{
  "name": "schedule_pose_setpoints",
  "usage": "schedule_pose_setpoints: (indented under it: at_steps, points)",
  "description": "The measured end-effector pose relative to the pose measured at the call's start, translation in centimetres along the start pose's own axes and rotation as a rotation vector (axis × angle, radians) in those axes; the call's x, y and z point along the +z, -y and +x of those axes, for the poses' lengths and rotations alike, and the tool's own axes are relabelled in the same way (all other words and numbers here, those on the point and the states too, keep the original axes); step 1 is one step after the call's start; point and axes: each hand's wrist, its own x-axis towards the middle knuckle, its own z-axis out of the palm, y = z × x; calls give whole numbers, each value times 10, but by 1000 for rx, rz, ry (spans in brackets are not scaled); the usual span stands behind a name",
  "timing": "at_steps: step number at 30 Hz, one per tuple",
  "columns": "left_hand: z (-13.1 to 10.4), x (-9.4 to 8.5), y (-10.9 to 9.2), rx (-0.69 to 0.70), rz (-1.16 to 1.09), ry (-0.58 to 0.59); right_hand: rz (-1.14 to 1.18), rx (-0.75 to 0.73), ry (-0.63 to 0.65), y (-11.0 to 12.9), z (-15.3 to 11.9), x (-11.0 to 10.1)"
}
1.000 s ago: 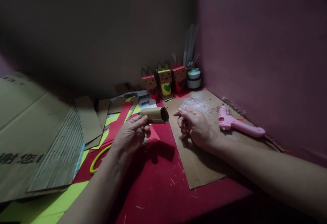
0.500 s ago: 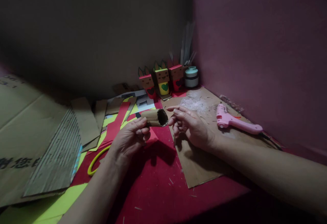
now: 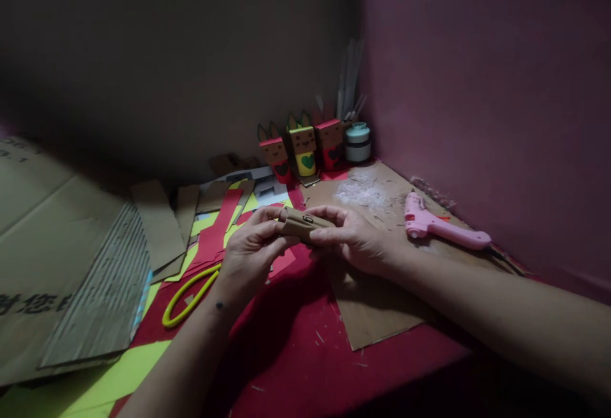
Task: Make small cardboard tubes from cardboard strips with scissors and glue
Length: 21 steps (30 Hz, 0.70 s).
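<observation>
A short brown cardboard tube (image 3: 300,222) with a dark printed mark is held level between both hands above the red tabletop (image 3: 291,341). My left hand (image 3: 252,240) is closed on the tube's left end, fingers above and thumb below. At the other end my right hand (image 3: 351,236) grips it, the thumb lying along its near side. The tube's far side and its openings are hidden. Beneath my right forearm lies a flat cardboard sheet (image 3: 367,316). Beside my left wrist is a yellow looped handle (image 3: 169,313), partly covered by that arm.
A pink glue gun (image 3: 449,230) rests on the board at right, its cord running towards the wall. Several cardboard figures (image 3: 305,157) stand at the back near a pale green jar (image 3: 358,144). Red paper strips (image 3: 217,233) and corrugated cardboard (image 3: 105,291) lie at left.
My right hand has closed on the tube, which it was beside before. The tube has turned, so its open end no longer faces me. My left hand has shifted its grip.
</observation>
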Motion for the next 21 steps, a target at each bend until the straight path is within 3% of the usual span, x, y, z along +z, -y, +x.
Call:
schedule_pose_setpoints:
  at_steps: [7,12,16,21]
  points:
    - [-2,-4,5,327,235,-54,-81,-88,26,3,2,-4]
    - [-1,-7,7,536,418,-50,-113,-70,40,5,3,-7]
    - [1,-10,12,565,452,-14,-138,-68,40,5,4,-9]
    - [3,-14,18,504,341,31,-127,-31,51,4,4,-9]
